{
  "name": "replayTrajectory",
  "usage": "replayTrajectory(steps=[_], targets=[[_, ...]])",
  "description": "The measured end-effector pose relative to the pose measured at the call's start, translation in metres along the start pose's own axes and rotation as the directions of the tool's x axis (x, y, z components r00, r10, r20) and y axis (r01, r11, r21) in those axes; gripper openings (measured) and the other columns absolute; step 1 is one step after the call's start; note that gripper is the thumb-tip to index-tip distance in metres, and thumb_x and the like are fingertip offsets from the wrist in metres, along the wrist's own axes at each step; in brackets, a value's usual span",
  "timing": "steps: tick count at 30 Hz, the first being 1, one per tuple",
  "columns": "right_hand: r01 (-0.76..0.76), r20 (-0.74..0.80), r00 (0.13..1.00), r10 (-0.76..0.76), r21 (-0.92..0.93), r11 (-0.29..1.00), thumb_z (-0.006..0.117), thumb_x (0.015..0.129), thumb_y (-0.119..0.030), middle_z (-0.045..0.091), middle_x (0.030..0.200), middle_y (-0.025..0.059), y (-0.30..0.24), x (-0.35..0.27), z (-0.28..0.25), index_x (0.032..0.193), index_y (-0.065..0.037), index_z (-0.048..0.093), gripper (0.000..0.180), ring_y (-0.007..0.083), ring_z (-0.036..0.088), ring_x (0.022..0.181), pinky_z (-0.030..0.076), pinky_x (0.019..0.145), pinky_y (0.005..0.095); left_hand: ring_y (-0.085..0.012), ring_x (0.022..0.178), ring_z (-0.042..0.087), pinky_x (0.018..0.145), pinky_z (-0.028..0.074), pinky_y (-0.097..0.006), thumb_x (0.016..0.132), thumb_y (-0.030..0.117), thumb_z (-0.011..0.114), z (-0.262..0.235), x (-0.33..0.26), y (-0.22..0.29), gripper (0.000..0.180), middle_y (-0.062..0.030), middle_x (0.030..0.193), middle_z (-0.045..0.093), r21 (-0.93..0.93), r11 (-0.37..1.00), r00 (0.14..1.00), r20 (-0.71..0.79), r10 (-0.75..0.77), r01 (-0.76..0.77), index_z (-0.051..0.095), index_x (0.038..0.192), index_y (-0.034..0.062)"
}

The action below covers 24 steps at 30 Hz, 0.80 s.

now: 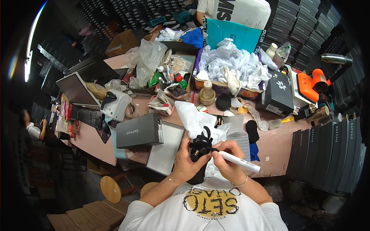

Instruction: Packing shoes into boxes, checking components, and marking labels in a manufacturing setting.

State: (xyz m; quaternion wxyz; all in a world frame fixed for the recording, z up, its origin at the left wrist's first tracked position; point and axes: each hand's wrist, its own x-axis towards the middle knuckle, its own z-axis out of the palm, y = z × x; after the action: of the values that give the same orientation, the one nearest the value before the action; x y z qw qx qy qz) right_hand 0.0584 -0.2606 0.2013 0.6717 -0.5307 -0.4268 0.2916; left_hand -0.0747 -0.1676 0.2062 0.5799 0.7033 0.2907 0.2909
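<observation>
My left hand (pixel 183 164) is wrapped round a black strappy shoe (pixel 201 144), holding it up in front of my chest. Between the fingers of my right hand (pixel 230 163) is a white marker pen (pixel 239 161), its dark tip against or very near the shoe's edge; exact contact is too small to tell. White tissue paper (pixel 188 115) stands up just behind the shoe, and more wrapping lies under my hands. Left of them, a closed dark grey shoebox (pixel 138 131) rests partly over an open white-lined box part (pixel 163 152).
A purple-rimmed carton (pixel 199 61) full of crumpled paper stands at the back. Nearby are a glue jar (pixel 207 96), a black shoebox (pixel 276 92) and an orange tool (pixel 318 81). Stacked dark shoeboxes (pixel 327 154) border the right side; a monitor (pixel 78 89) stands left.
</observation>
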Motion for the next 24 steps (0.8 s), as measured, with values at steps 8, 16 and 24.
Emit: replayTrajectory(steps=[8,16,24], targets=[[-0.014,-0.112,0.993,0.042,0.243,0.97,0.065,0.085,-0.003,0.064,0.091,0.01,0.0073,0.0003,0.0059,0.094,0.0,0.05,0.018,0.0069,0.058,0.076,0.048,0.066,0.0209,-0.017,0.1,0.061,0.087,0.048,-0.029,0.08,0.021,0.076,-0.0001,0.0026,-0.0037,0.07,-0.0122,0.11,0.06,-0.014,1.0,1.0,0.006,-0.015,0.015,0.034,0.131,-0.0017],[-0.038,-0.069,0.996,0.051,0.18,0.983,0.061,0.087,-0.002,0.062,0.091,0.0119,0.0072,-0.0003,0.0036,0.094,-0.001,0.047,0.016,0.0105,0.06,0.076,0.05,0.068,0.0235,-0.0148,0.101,0.059,0.088,0.046,-0.028,0.08,0.016,0.075,0.0003,0.0032,0.0009,0.067,-0.0105,0.11,0.059,-0.041,0.996,0.997,0.024,-0.073,0.074,0.032,0.129,-0.0012],[-0.072,-0.021,0.997,0.073,0.04,0.997,0.062,0.087,-0.002,0.061,0.094,0.0103,0.0028,-0.0003,0.0012,0.095,-0.001,0.047,0.017,0.0098,0.061,0.078,0.049,0.068,0.0219,-0.0162,0.101,0.061,0.088,0.047,-0.028,0.081,0.019,0.075,-0.0006,0.0009,-0.0054,0.069,-0.0121,0.109,0.06,-0.002,0.998,0.998,0.017,-0.055,0.055,0.031,0.129,-0.0023]])
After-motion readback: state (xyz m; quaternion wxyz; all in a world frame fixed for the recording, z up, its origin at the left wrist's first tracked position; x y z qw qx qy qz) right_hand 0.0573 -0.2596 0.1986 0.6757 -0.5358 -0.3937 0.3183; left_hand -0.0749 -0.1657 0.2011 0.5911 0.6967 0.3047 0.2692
